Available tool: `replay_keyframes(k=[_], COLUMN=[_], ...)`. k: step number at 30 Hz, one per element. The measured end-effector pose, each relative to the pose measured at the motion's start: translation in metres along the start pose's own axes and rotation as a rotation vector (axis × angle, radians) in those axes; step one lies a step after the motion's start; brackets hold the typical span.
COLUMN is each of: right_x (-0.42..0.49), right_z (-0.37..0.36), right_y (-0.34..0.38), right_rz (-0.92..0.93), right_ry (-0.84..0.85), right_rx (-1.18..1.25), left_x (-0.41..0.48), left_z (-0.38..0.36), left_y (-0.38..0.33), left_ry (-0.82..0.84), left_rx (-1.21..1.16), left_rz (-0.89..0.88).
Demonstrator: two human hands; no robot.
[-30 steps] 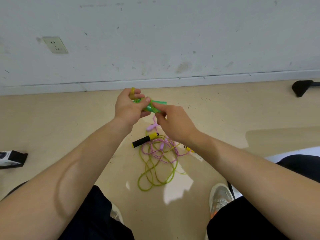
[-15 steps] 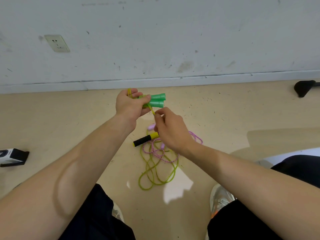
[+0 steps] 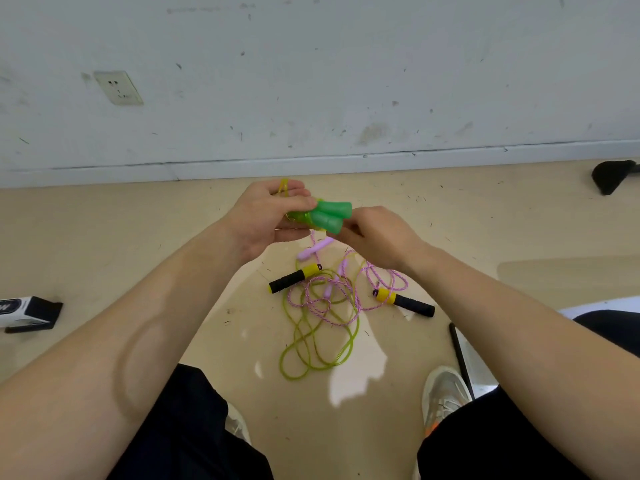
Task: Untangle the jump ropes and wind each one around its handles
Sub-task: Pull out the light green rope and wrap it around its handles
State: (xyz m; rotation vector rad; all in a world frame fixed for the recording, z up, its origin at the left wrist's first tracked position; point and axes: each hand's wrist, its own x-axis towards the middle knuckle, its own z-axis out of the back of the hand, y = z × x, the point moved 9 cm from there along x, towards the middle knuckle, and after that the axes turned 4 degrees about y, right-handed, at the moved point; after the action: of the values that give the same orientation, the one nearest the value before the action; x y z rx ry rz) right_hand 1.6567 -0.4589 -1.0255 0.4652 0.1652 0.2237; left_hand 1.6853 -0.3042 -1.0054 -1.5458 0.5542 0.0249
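Ropes are at two stages here. The green handles lie side by side in the left hand, which grips them above the floor. Their yellow cord is bunched around them under the fingers, with one loop poking out above the knuckles. Half a second ago the right hand was below the handles, pinching a strand of that cord. Now it has come up just beside their free ends with its fingers curled, and I cannot tell whether it still has the strand. That reads as another turn carried round, so this rope looks nearly wound, perhaps with only the tail left to tuck in. Below on the floor, the pink rope and the olive rope with black handles lie looped through each other, unchanged and not yet untangled.
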Motion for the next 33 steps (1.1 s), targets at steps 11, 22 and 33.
replay_keyframes(k=[11, 22, 33], right_x=[0.004, -0.004, -0.013], right_z=[0.015, 0.016, -0.02], right_y=[0.002, 0.016, 0.03], right_rz=[0.01, -0.146, -0.217], right_ry=[-0.064, 0.004, 0.025], right_rx=[0.235, 0.961, 1.031], left_x=[-0.006, 0.003, -0.003], left_z=[-0.026, 0.001, 0.012], left_y=[-0.005, -0.024, -0.001], left_ry=[0.134, -0.213, -0.465], left_rx=[0.661, 0.749, 0.349], left_rz=[-0.167, -0.425, -0.361])
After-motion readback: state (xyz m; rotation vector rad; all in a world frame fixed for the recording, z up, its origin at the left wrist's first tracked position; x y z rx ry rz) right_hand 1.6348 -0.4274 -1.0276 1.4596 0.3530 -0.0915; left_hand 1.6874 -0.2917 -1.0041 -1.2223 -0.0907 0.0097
